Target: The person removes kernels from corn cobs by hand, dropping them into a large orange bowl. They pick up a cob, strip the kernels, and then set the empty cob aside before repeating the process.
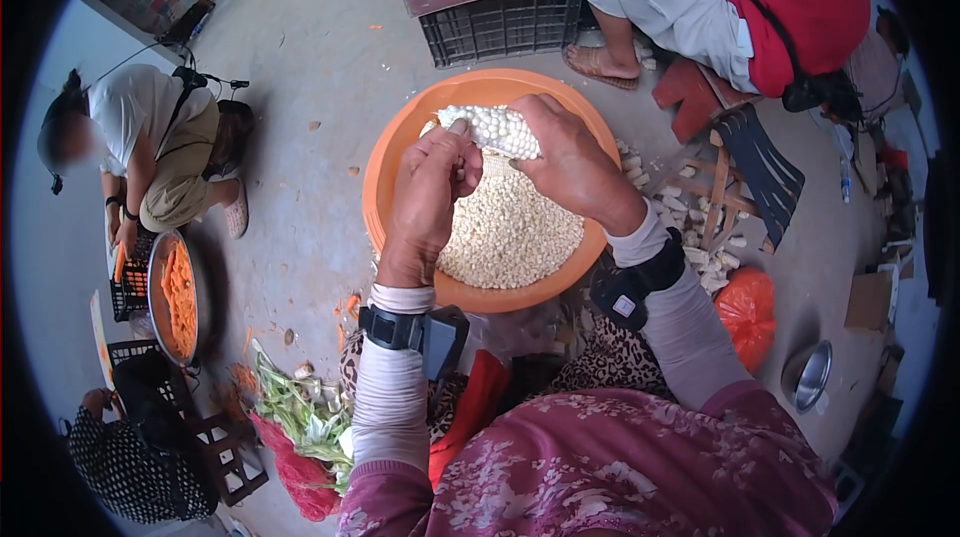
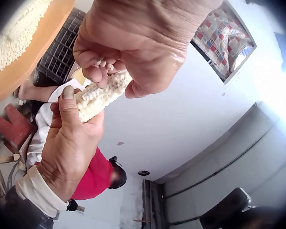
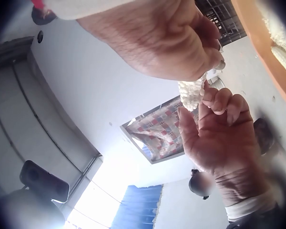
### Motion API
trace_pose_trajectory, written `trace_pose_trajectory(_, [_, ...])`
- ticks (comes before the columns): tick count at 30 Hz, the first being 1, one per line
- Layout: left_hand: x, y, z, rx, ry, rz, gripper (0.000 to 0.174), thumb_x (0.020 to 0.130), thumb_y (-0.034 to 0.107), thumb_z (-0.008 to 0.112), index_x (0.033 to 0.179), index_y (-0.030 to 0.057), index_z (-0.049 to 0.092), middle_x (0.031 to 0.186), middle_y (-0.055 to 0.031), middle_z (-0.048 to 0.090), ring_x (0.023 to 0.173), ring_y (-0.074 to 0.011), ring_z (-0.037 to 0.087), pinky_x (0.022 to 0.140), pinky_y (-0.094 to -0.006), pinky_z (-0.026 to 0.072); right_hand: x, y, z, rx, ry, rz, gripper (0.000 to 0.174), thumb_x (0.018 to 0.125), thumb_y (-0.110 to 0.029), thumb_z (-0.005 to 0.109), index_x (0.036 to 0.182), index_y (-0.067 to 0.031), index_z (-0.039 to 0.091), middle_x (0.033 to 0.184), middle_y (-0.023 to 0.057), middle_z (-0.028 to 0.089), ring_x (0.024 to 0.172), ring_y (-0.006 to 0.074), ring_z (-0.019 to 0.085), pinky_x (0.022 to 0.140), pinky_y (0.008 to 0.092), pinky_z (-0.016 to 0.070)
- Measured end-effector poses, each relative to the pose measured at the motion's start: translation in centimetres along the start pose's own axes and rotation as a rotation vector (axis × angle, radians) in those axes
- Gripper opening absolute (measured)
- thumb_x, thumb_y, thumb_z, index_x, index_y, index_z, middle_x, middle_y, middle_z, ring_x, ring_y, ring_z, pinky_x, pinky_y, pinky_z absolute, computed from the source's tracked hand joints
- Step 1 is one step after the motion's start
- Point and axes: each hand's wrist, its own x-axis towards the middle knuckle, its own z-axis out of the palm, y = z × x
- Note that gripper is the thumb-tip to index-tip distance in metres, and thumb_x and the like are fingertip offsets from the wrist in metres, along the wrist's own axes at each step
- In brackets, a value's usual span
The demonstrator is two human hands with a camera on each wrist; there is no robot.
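Note:
An ear of white corn [image 1: 495, 129] is held crosswise over a wide orange basin [image 1: 378, 172]. The right hand [image 1: 575, 159] grips one end, its thumb along the near side. At the other end, the left hand [image 1: 432, 187] has the tip between thumb and curled fingers. In the left wrist view, a few loose kernels [image 2: 105, 64] sit among the left hand's fingers, and part of the ear [image 2: 93, 101] shows bared rows. Loose white kernels [image 1: 510, 237] heap in the basin, with another ear [image 3: 283, 61] lying on them.
Stripped cobs [image 1: 715, 262] litter the floor right of the basin, by a low wooden stool [image 1: 725, 187] and a red plastic bag [image 1: 745, 312]. Husks [image 1: 310, 412] lie front left. A black crate [image 1: 500, 32] stands behind. Two people sit nearby, one beside a pan of carrots [image 1: 178, 297].

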Motion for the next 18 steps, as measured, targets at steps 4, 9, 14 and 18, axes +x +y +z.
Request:
trace_pose_trajectory(4, [0.0, 0.0, 0.2, 0.014, 0.068, -0.022, 0.014, 0.084, 0.015, 0.045, 0.077, 0.0048, 0.052, 0.066, -0.0028, 0.052, 0.056, -0.0094, 0.047, 0.049, -0.0203, 0.0346, -0.2, -0.1, -0.1, -0.048, 0.017, -0.058, 0.036, 0.067, 0.010, 0.059, 0.098, 0.0020, 0.042, 0.096, 0.0227, 0.047, 0.092, 0.0425, 0.050, 0.074, 0.0456, 0.0414])
trace_pose_trajectory(9, [0.4, -0.5, -0.5, -0.040, 0.099, -0.085, 0.012, 0.079, 0.012, 0.045, 0.072, 0.0037, 0.050, 0.065, -0.0041, 0.052, 0.055, -0.0108, 0.045, 0.048, -0.0215, 0.0342, -0.3, -0.8, 0.1, -0.150, -0.064, 0.063, 0.048, 0.064, 0.014, 0.055, 0.107, -0.0002, 0.041, 0.099, 0.0217, 0.044, 0.095, 0.0425, 0.048, 0.076, 0.0449, 0.0389])
trace_pose_trajectory(14, [0.7, -1.0, -1.0, -0.083, 0.114, -0.118, 0.008, 0.078, 0.010, 0.047, 0.072, 0.0048, 0.050, 0.063, -0.0037, 0.052, 0.053, -0.0095, 0.047, 0.047, -0.0212, 0.0372, -0.3, -0.9, 0.3, -0.173, -0.079, 0.063, 0.047, 0.065, 0.015, 0.052, 0.108, -0.0002, 0.040, 0.099, 0.0215, 0.043, 0.095, 0.0426, 0.047, 0.075, 0.0458, 0.0387])
trace_pose_trajectory(18, [0.6, -0.9, -0.9, -0.061, 0.108, -0.102, 0.009, 0.078, 0.010, 0.047, 0.073, 0.0045, 0.051, 0.063, -0.0035, 0.052, 0.053, -0.0093, 0.048, 0.047, -0.0207, 0.0371, -0.2, -0.9, 0.2, -0.191, -0.094, 0.084, 0.048, 0.065, 0.014, 0.054, 0.109, -0.0001, 0.040, 0.100, 0.0217, 0.043, 0.096, 0.0427, 0.047, 0.076, 0.0459, 0.0390])
